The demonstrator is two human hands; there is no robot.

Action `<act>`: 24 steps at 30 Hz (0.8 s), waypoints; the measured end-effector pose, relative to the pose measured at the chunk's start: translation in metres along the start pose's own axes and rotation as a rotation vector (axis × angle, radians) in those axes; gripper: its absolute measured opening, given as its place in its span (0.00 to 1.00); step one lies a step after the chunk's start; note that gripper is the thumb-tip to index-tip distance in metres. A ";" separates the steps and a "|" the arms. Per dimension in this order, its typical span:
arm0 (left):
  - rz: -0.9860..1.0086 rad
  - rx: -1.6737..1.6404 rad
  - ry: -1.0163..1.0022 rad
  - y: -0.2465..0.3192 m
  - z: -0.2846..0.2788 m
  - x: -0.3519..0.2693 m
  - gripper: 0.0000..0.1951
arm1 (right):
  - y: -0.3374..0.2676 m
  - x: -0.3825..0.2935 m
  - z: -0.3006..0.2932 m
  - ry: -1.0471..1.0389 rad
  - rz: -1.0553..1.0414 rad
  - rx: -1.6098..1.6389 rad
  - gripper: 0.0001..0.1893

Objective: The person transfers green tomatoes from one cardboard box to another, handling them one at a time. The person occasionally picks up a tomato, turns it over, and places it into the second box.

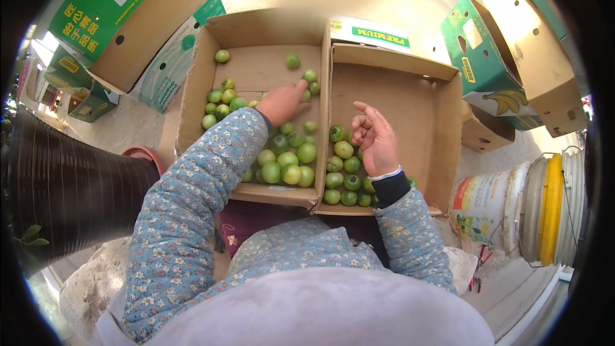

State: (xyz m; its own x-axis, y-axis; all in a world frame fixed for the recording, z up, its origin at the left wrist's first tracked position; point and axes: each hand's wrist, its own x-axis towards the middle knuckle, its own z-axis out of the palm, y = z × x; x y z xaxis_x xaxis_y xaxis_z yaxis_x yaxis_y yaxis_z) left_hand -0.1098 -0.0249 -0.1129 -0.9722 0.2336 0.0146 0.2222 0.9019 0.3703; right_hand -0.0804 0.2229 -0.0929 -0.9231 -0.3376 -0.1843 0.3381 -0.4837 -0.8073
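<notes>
Two open cardboard boxes stand side by side before me. Green tomatoes [287,158] lie in the left box [269,65], larger ones near its front edge and smaller ones along both sides. Into this box reaches my left hand [283,103], fingers pointing at a few small tomatoes [310,76] by the right wall; its fingertips are partly hidden, so a grip cannot be made out. Over the right box [403,91] my right hand [375,139] is raised with fingers half curled and nothing seen in them. Beneath it, more green tomatoes [343,149] fill the front left corner, partly covered by the hand.
Green and brown banana cartons stand at the back left [129,14] and back right [480,48]. White buckets [490,202], one with a yellow band, are at the right. A large dark ribbed container [81,192] is at the left. Red-handled tools [480,269] lie at lower right.
</notes>
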 end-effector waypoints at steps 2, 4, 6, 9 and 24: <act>-0.006 -0.078 0.082 -0.001 -0.011 -0.004 0.22 | 0.000 -0.001 0.003 -0.031 -0.005 -0.084 0.17; -0.014 -0.294 0.169 0.007 -0.029 -0.010 0.25 | 0.000 -0.005 0.015 -0.047 -0.152 -0.270 0.18; 0.070 -0.333 0.151 0.035 -0.046 -0.023 0.25 | -0.004 -0.011 0.027 -0.110 -0.352 -0.565 0.20; 0.146 -0.323 0.152 0.079 -0.040 -0.046 0.22 | -0.004 -0.016 0.034 -0.243 -0.597 -0.953 0.23; -0.001 -0.564 0.317 0.076 -0.028 -0.048 0.15 | 0.003 -0.010 0.030 -0.273 -0.606 -1.203 0.24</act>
State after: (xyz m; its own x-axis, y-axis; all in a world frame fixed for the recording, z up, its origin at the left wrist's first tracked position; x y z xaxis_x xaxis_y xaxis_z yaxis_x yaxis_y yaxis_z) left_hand -0.0484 0.0221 -0.0600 -0.9660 0.0367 0.2561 0.2331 0.5527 0.8001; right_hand -0.0648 0.2006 -0.0771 -0.7553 -0.5409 0.3700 -0.5963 0.3330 -0.7304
